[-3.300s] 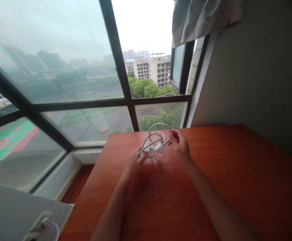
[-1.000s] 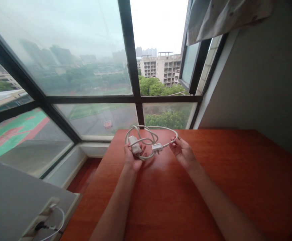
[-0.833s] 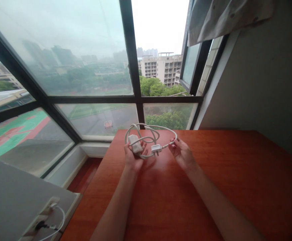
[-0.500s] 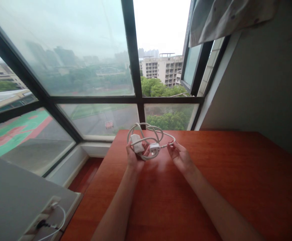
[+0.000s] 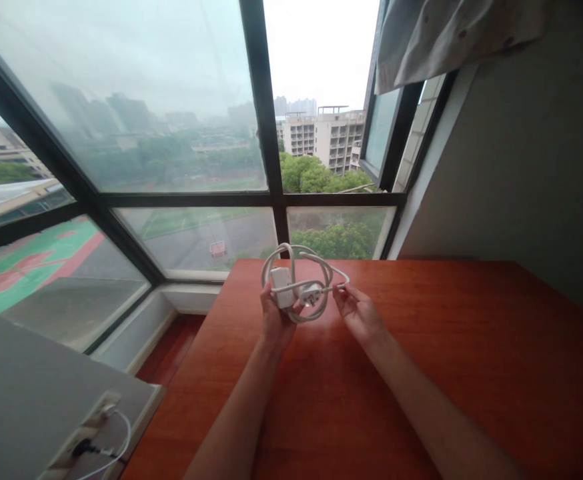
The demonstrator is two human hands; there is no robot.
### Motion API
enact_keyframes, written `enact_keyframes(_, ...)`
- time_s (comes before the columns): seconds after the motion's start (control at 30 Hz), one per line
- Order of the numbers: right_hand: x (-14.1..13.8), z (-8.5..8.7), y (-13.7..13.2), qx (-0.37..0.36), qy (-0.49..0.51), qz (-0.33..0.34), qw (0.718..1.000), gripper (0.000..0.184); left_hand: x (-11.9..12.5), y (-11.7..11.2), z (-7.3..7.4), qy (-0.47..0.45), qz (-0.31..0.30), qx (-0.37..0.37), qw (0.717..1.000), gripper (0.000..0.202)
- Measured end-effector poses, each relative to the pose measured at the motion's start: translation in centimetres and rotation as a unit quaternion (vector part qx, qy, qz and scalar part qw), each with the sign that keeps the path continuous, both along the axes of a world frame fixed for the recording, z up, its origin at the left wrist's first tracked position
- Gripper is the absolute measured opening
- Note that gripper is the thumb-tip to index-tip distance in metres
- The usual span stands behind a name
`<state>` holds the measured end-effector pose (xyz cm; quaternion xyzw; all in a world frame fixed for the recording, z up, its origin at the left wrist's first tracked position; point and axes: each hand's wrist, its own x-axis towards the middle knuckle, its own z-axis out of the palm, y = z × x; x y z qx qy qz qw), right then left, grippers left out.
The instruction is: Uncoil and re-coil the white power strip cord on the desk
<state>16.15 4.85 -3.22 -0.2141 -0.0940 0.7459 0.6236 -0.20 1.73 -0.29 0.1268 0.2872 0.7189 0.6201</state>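
Observation:
A white power cord [image 5: 316, 261] hangs looped in the air over the far edge of the reddish wooden table [image 5: 421, 373]. My left hand [image 5: 275, 323] grips the cord's white block end [image 5: 282, 288] together with part of the coil. My right hand [image 5: 359, 313] pinches the cord a little to the right, just past the white plug [image 5: 311, 294]. Both hands are held above the tabletop, close together.
Large dark-framed windows [image 5: 266, 153] stand right behind the table's far edge. A grey wall [image 5: 521, 167] runs along the right. At the lower left, a wall socket [image 5: 84, 437] has a white cable plugged in. Cloth [image 5: 446, 33] hangs at the top right.
The wide loop between my hands has closed into a tighter coil. My left hand has shifted right with the block end, and my right hand has drawn in toward it.

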Motion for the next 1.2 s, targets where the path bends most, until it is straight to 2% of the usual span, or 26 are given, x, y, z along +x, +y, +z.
enact_keyframes(0.17, -0.2, 0.4, -0.5, 0.076, -0.065, -0.082, 0.992, 0.008, -0.5, 0.4, -0.6, 0.010, -0.010, -0.037, 0.999, 0.037)
enact_keyframes(0.3, -0.8, 1.4, -1.3, 0.154, -0.167, -0.154, 0.962, 0.021, -0.5, 0.5, -0.8, 0.012, -0.018, -0.092, 0.996, 0.036)
enact_keyframes(0.4, -1.1, 2.1, -1.8, 0.186, -0.234, -0.196, 0.934, 0.022, 0.0, 0.4, -0.6, 0.016, -0.019, -0.111, 0.994, 0.036)
enact_keyframes(0.5, -1.5, 2.2, -2.6, 0.219, -0.299, -0.232, 0.899, 0.019, 0.3, 0.2, -0.2, 0.027, -0.009, -0.111, 0.993, 0.036)
enact_keyframes(0.57, -1.9, 1.7, -3.4, 0.260, -0.352, -0.243, 0.866, 0.019, 0.2, 0.1, -0.1, 0.031, 0.001, -0.106, 0.994, 0.035)
enact_keyframes(0.63, -2.3, 1.2, -4.0, 0.312, -0.399, -0.236, 0.829, 0.019, 0.0, 0.0, 0.0, 0.030, 0.009, -0.104, 0.994, 0.034)
enact_keyframes(0.7, -2.6, 0.9, -4.4, 0.351, -0.425, -0.221, 0.804, 0.019, -0.3, 0.0, 0.0, 0.030, 0.016, -0.106, 0.994, 0.033)
enact_keyframes(0.77, -2.6, 1.0, -4.4, 0.343, -0.421, -0.220, 0.810, 0.019, -0.5, 0.0, 0.1, 0.031, 0.019, -0.108, 0.993, 0.033)
enact_keyframes(0.93, -1.9, 2.2, -3.3, 0.188, -0.323, -0.255, 0.892, 0.022, 0.2, -0.1, 0.3, 0.038, 0.018, -0.110, 0.993, 0.035)
enact_keyframes(1.03, -1.7, 2.4, -2.7, 0.139, -0.256, -0.245, 0.925, 0.024, 0.6, -0.3, 0.5, 0.052, 0.019, -0.113, 0.992, 0.036)
enact_keyframes(1.13, -1.5, 2.1, -2.3, 0.131, -0.243, -0.207, 0.939, 0.026, 0.4, -0.4, 0.6, 0.051, 0.031, -0.124, 0.990, 0.038)
enact_keyframes(1.2, -1.2, 1.7, -2.1, 0.152, -0.278, -0.166, 0.934, 0.026, 0.0, -0.4, 0.6, 0.052, 0.042, -0.127, 0.990, 0.039)
